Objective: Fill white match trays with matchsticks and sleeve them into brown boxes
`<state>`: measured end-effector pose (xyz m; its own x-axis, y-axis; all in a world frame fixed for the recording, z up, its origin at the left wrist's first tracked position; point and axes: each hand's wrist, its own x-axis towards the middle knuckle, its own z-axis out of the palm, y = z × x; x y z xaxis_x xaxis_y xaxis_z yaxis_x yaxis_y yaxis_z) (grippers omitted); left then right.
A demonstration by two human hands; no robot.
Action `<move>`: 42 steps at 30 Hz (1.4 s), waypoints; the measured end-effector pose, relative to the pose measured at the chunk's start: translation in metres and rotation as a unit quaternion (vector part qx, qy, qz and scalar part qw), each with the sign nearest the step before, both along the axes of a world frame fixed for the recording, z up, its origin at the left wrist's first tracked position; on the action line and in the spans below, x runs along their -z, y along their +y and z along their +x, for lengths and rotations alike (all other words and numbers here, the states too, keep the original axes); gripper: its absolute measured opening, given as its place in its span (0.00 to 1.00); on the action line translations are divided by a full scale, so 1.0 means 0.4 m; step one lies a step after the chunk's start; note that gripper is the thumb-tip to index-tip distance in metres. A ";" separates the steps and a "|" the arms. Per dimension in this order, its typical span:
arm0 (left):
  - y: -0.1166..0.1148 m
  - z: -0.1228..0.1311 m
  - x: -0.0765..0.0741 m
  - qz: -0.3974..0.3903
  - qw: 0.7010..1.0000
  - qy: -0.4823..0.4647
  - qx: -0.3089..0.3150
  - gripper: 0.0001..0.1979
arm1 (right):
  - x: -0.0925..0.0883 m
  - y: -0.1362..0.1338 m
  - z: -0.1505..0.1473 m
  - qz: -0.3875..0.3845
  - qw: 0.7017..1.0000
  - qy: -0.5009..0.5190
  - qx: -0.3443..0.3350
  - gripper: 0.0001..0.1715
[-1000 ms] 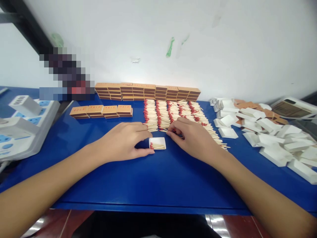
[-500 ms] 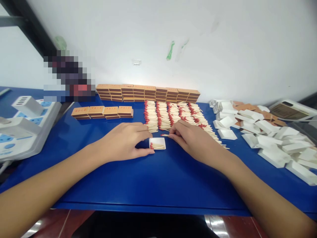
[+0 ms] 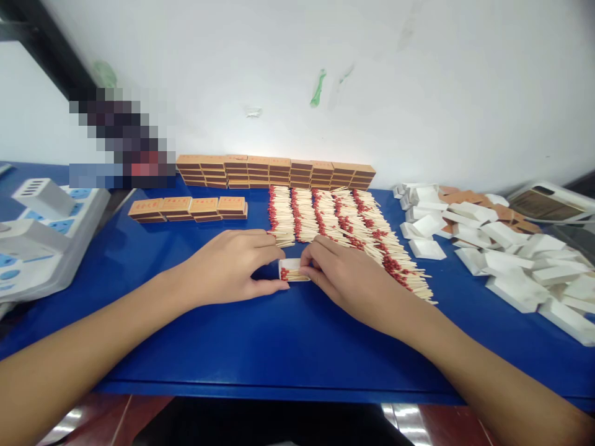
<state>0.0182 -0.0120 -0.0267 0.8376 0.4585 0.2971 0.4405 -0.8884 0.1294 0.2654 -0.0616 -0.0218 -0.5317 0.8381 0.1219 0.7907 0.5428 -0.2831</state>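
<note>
A small white matchbox tray (image 3: 289, 264) lies on the blue table, with several red-headed matches (image 3: 292, 277) inside along its near side. My left hand (image 3: 235, 266) steadies the tray's left end between thumb and fingers. Over the tray's right part, my right hand (image 3: 346, 269) is closed in a pinch on a match, mostly hidden by the fingertips. Just beyond both hands, loose matches (image 3: 307, 217) are laid out in several rows, the rightmost fanning toward me.
Closed matchboxes (image 3: 258, 170) are stacked along the wall, and a shorter row of matchboxes (image 3: 188, 207) sits at left. White empty trays (image 3: 515, 272) and brown sleeves (image 3: 469, 201) pile up at right near a phone (image 3: 543, 198). A power strip (image 3: 60, 248) occupies the left side.
My right hand has moved left with the match, from beside the tray to over it. My left hand stays at the tray.
</note>
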 end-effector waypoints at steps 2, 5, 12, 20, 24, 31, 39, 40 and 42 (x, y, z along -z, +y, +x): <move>-0.001 0.000 -0.001 0.003 1.000 -0.002 0.002 0.18 | 0.001 -0.001 0.000 -0.005 1.000 0.019 0.003 0.05; -0.002 0.002 -0.004 0.003 1.000 -0.001 -0.001 0.18 | 0.006 -0.002 -0.003 -0.006 0.999 0.046 0.010 0.05; -0.003 0.004 -0.006 0.004 1.000 0.002 -0.003 0.17 | 0.006 0.005 0.005 -0.003 0.998 0.060 0.001 0.08; -0.005 0.002 -0.006 0.001 1.000 0.006 0.000 0.17 | 0.019 0.055 0.054 0.051 0.996 0.017 0.064 0.07; -0.005 0.003 -0.006 0.000 1.000 0.009 -0.002 0.17 | 0.036 0.069 0.054 0.043 0.996 -0.004 0.077 0.06; -0.002 0.001 -0.002 0.006 1.000 0.004 0.002 0.17 | 0.028 0.068 0.042 0.032 0.992 -0.071 0.098 0.09; 0.000 0.002 -0.006 -0.001 1.000 0.016 -0.009 0.18 | -0.013 0.038 0.069 -0.025 0.997 0.026 0.062 0.09; 0.000 0.002 -0.007 -0.003 1.000 0.017 -0.011 0.18 | -0.017 0.034 0.069 -0.032 0.997 0.038 0.051 0.09; -0.001 0.001 -0.007 -0.005 1.000 0.017 -0.013 0.17 | -0.021 0.025 0.063 -0.047 0.997 0.050 0.029 0.09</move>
<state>0.0186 -0.0123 -0.0240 0.8344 0.4835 0.2644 0.4679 -0.8751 0.1237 0.2908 -0.0514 -0.0134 -0.4711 0.8773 0.0914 0.7856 0.4645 -0.4087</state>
